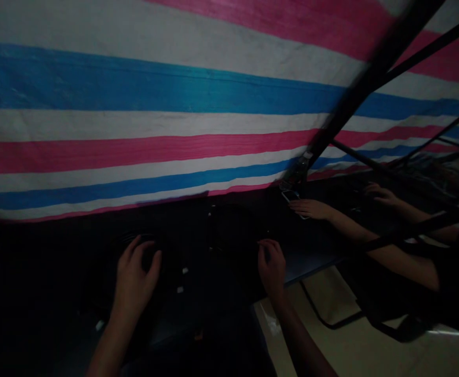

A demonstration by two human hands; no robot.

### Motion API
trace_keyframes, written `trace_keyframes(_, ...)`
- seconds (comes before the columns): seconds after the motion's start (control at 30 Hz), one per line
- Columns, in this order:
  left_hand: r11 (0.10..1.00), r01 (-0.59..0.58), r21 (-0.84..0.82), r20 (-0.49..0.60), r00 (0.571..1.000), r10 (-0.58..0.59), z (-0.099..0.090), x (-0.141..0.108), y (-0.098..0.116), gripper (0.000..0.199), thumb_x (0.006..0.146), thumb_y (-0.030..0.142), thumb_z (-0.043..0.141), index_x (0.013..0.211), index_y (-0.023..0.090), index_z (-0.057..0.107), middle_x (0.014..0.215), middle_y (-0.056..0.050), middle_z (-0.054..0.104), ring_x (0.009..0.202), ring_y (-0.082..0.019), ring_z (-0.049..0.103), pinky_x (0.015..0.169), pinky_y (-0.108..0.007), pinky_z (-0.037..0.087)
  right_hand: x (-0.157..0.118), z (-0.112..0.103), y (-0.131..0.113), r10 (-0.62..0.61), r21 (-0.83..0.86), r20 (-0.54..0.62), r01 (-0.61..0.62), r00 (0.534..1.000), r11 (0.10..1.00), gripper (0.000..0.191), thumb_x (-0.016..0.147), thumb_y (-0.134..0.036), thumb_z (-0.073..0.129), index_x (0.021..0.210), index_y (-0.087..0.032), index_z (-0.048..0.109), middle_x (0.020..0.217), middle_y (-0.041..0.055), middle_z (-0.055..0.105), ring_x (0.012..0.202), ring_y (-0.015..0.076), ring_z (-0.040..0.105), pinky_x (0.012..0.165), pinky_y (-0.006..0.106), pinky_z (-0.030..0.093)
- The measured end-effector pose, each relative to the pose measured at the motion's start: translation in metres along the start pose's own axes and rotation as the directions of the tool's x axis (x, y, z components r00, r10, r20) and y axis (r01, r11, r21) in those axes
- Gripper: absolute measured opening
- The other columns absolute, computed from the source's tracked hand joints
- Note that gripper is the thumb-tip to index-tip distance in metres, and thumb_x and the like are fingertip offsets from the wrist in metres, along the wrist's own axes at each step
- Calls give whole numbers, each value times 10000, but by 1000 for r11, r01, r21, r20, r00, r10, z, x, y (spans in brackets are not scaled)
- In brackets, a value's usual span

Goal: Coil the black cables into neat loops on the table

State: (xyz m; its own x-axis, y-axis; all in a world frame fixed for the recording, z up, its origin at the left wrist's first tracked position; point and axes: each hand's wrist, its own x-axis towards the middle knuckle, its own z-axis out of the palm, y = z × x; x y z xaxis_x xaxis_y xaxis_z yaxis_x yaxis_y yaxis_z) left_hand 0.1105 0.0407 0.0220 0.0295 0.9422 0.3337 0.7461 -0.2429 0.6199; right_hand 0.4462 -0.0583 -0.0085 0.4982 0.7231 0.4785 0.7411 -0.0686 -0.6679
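Note:
The scene is very dark. My left hand [135,269] rests over a dark bundle with faint thin lines [137,235], its thumb and fingers apart; any grip on the bundle is lost in shadow. Small white pieces [185,270] lie just to its right, and another white piece [99,325] is near the wrist. My right hand [272,262] is closed, thumb and index fingertips together in a pinch; what they hold cannot be made out. Between my hands is a dark shape with tiny white bits [210,248] at its left side.
A striped sheet [154,157] hangs behind the dark table [312,264]. Black metal bars [343,110] slant across the right. Beyond them a co-worker's hand [312,208] touches a white-edged frame [290,196]; another hand [382,193] is farther right. A chair frame [331,322] stands below.

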Motion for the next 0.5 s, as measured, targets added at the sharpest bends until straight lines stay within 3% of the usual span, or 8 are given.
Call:
trace_keyframes(0.1, 972, 117, 203, -65, 992, -106, -34, -22, -56, 430, 885, 560, 492, 1049, 205, 672, 1396, -183, 572, 1365, -422, 481, 1133, -613, 367, -40, 6, -24, -8, 141, 13, 6, 1000, 990, 183, 961, -212, 499, 961, -209, 682, 1001, 94, 653, 933, 229, 650, 842, 394, 535)
trace_keyframes(0.2, 913, 211, 350, 25, 972, -234, -44, -51, -83, 532, 904, 600, 445, 1108, 179, 698, 1457, -226, 520, 1388, -479, 434, 1063, -682, 398, -73, 23, -55, -36, 316, 176, -22, 984, 948, 205, 944, -145, 503, 982, -219, 691, 1015, 77, 652, 939, 208, 646, 829, 356, 533)
trace_keyframes(0.33, 903, 132, 410, 63, 983, -172, -38, -81, -78, 595, 921, 594, 424, 1231, 168, 700, 1621, -212, 304, 1443, -493, 342, 1061, -676, 394, -96, 45, -92, -120, 357, 393, -32, 912, 933, 255, 913, -110, 519, 1064, -201, 704, 1087, 90, 656, 1026, 217, 635, 909, 364, 526)
trace_keyframes(0.5, 935, 16, 354, -9, 1000, -14, -36, -84, -71, 544, 925, 585, 431, 1106, 186, 753, 1520, -183, 453, 1392, -452, 422, 1067, -640, 412, -101, 65, -122, -187, 228, 534, 73, 824, 971, 409, 911, -239, 665, 1318, -214, 639, 1262, 101, 650, 1175, 276, 576, 1038, 457, 468)
